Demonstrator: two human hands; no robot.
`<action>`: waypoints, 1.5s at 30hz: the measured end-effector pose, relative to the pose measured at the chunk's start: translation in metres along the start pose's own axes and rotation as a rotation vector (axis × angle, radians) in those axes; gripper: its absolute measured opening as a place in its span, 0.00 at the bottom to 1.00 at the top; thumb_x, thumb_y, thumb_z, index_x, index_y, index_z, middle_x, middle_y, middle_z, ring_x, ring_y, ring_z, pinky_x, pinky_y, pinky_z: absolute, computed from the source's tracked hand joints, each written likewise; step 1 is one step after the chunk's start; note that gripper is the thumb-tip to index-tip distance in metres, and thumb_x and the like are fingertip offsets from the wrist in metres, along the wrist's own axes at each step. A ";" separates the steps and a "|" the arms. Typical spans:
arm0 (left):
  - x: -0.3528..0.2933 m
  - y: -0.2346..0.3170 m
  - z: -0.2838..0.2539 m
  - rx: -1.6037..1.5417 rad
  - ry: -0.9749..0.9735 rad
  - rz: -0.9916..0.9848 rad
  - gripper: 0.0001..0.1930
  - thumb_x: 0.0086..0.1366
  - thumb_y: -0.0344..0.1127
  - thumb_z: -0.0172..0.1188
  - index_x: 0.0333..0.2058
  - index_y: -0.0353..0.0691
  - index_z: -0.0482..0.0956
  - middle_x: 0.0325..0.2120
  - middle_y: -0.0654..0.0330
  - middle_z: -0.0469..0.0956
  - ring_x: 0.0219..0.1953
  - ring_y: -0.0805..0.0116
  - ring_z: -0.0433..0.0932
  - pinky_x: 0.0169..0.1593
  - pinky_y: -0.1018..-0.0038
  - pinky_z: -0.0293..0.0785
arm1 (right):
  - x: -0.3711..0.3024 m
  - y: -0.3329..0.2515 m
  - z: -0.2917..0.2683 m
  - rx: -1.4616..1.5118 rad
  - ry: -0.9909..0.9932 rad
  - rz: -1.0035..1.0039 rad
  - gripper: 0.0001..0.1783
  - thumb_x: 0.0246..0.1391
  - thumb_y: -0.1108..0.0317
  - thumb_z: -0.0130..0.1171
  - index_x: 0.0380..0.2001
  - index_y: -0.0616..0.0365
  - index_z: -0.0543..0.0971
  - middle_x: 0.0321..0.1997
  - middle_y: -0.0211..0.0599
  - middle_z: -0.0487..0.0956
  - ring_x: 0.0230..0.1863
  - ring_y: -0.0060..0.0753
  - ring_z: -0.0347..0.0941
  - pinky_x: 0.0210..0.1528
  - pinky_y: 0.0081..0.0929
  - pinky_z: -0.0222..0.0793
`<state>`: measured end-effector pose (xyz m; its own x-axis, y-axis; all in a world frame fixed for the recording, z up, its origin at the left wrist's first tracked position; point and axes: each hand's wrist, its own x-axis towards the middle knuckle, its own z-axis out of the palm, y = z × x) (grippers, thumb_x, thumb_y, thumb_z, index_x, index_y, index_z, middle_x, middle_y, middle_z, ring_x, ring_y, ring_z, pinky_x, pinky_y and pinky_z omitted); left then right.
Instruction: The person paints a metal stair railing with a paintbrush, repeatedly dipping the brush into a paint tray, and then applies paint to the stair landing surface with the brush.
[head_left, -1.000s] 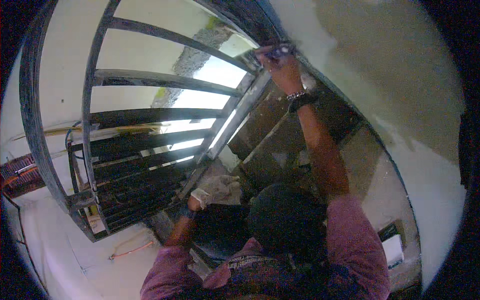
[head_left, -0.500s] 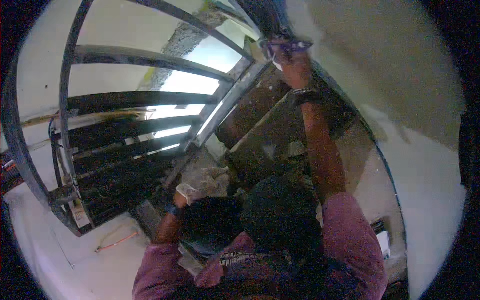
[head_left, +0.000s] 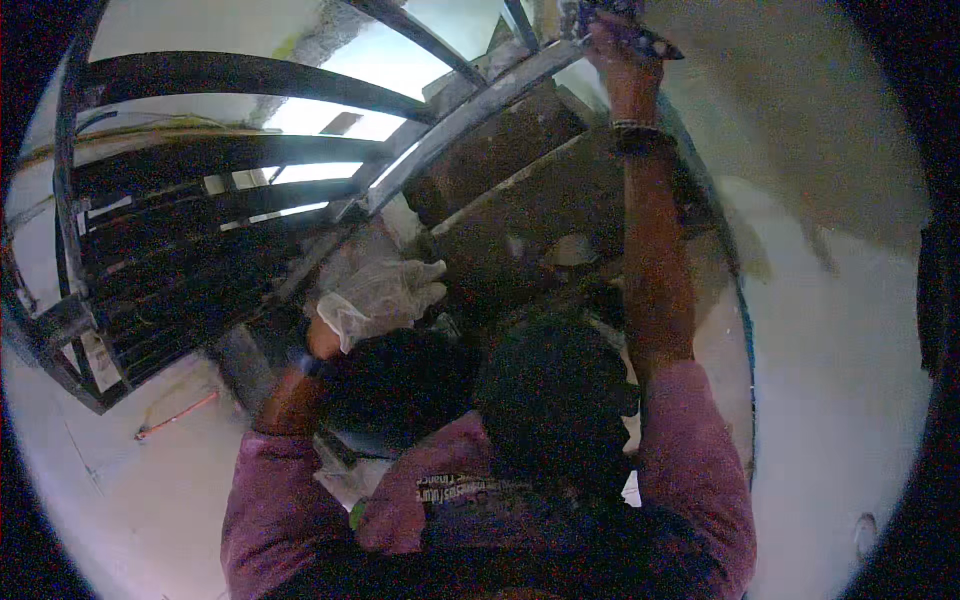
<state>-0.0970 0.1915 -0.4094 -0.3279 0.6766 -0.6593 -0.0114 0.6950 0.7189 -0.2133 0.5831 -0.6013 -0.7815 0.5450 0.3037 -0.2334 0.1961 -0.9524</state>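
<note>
My left hand (head_left: 385, 297), in a pale translucent glove, hovers over a dusty, dark area beside the long diagonal rail (head_left: 470, 115). Its fingers stretch to the right, slightly apart, and I see nothing held in them. My right arm reaches far up the view. There, my right hand (head_left: 628, 75) is wrapped round a dark, purplish object (head_left: 655, 42) near the rail's upper end. Dimness and blur hide what kind of thing that is. Dark slats (head_left: 230, 155) run off the rail to the left.
Brown, step-like surfaces (head_left: 545, 195) lie below and between my arms. A pale wall (head_left: 830, 300) with a bluish lower edge rises at the right. An orange-red stick (head_left: 178, 415) rests on the pale surface at lower left. Bright light comes through the slats.
The view has shifted, and the slats sit higher and further left. My right hand is higher with the dark object still in it. My left hand appears further up and left, fingers more stretched.
</note>
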 end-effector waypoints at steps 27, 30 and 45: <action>-0.016 0.006 -0.024 1.028 0.222 0.550 0.27 0.63 0.40 0.60 0.59 0.38 0.68 0.56 0.56 0.72 0.46 0.70 0.77 0.47 0.77 0.75 | 0.028 -0.103 0.027 -0.388 -0.062 -0.242 0.10 0.51 0.69 0.64 0.38 0.52 0.82 0.36 0.36 0.84 0.37 0.28 0.81 0.43 0.27 0.75; -0.039 0.005 -0.034 0.701 0.196 0.438 0.21 0.67 0.41 0.54 0.57 0.44 0.70 0.56 0.56 0.73 0.46 0.66 0.78 0.47 0.75 0.75 | 0.027 -0.121 0.045 -0.450 -0.129 -0.340 0.10 0.52 0.67 0.63 0.39 0.51 0.83 0.35 0.37 0.84 0.36 0.29 0.81 0.40 0.27 0.76; -0.035 0.054 -0.030 0.725 0.098 0.086 0.21 0.68 0.45 0.50 0.57 0.47 0.71 0.58 0.56 0.70 0.54 0.55 0.73 0.57 0.62 0.69 | 0.024 -0.184 0.043 -0.310 0.021 -0.458 0.12 0.54 0.70 0.62 0.41 0.64 0.81 0.42 0.42 0.82 0.43 0.32 0.78 0.47 0.30 0.74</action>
<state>-0.1147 0.1980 -0.3405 -0.3826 0.7344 -0.5606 0.6345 0.6499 0.4184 -0.2142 0.5248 -0.4202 -0.6276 0.3630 0.6887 -0.3631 0.6461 -0.6714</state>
